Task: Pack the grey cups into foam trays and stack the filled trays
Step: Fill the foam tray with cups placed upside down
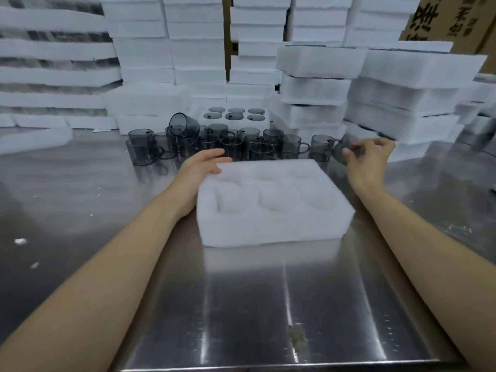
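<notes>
A white foam tray (271, 226) with several empty round pockets lies in the middle of the steel table. My left hand (200, 167) rests against the tray's far left corner, fingers apart and holding nothing. My right hand (366, 162) is beyond the tray's right end, fingers curled around a tilted grey cup (342, 151). A cluster of several grey glass cups (214, 143) with handles stands behind the tray, one lying tipped on top (183, 124). Further back sits a filled foam tray (233, 120) showing grey cups in its pockets.
Stacks of filled foam trays (316, 84) rise at the right, with taller foam stacks (166, 44) along the back and left. Cardboard boxes (451, 20) stand at the top right. The steel table (268, 304) carries small foam crumbs at the left.
</notes>
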